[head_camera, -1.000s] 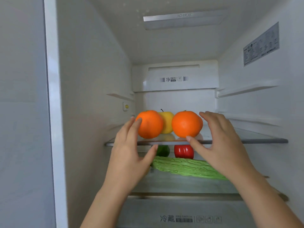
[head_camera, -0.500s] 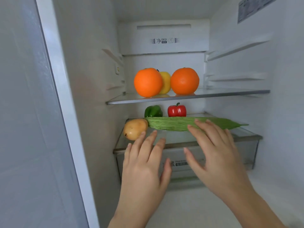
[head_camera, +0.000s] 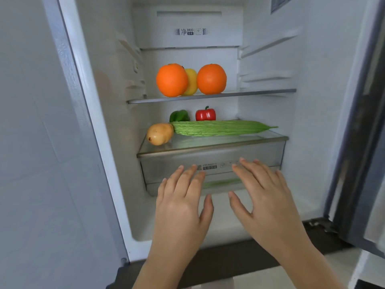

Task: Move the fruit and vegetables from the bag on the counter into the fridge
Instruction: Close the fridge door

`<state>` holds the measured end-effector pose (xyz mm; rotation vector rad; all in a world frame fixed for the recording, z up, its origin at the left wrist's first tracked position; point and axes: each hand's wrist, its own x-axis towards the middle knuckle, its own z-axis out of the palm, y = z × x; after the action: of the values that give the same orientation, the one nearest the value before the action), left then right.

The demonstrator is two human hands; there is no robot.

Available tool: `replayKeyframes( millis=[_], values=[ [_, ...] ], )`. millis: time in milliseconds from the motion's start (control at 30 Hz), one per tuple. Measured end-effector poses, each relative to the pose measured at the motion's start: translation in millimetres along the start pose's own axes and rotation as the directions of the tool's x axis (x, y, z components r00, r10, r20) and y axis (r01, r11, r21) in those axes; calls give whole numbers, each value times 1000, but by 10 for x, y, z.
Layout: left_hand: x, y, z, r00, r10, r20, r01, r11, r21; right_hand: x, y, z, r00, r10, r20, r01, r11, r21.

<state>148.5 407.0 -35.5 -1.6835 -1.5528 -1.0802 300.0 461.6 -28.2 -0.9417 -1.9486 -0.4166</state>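
Inside the open fridge, two oranges [head_camera: 172, 79] [head_camera: 211, 79] stand on the upper glass shelf [head_camera: 260, 92] with a yellow fruit [head_camera: 192, 81] behind them. On the lower shelf [head_camera: 208, 146] lie a potato [head_camera: 160, 133], a long green bitter gourd [head_camera: 220, 127], a green pepper [head_camera: 179, 116] and a red pepper [head_camera: 205, 114]. My left hand [head_camera: 182, 203] and my right hand [head_camera: 264, 197] are held flat in front of the clear drawer [head_camera: 166, 172], fingers spread, holding nothing. The bag is out of view.
The fridge's left wall edge [head_camera: 87, 113] runs down beside my left hand. The open door [head_camera: 362, 142] stands at the right. A dark floor strip [head_camera: 239, 261] lies below the fridge's bottom edge.
Both hands have let go of the oranges on the upper shelf and drawn back and down, now in front of the drawer. The view has pulled back and tilted down.
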Motion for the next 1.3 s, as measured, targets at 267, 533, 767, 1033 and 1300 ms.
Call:
replayKeyframes(
  millis=[267,533,767,1033,1300],
  values=[
    [-333,892,-195,997,-73,1,73,996,48,-527,366,-609,1000,29,12,-29,1000,6],
    [-772,1779,-362,982,-176,75,165,978,131,-1061,686,-1199,996,-8,85,1,997,78],
    [-1064,2172,-709,977,-194,92,179,972,149,-1366,663,-1629,993,-36,113,18,987,157],
    [-1471,2535,-1277,983,-159,88,146,979,140,-1855,408,-2204,991,-28,132,12,993,118],
    [-1875,2794,-1696,983,-172,63,168,983,72,-2181,179,-2720,986,-19,164,-2,992,127]
  ],
)
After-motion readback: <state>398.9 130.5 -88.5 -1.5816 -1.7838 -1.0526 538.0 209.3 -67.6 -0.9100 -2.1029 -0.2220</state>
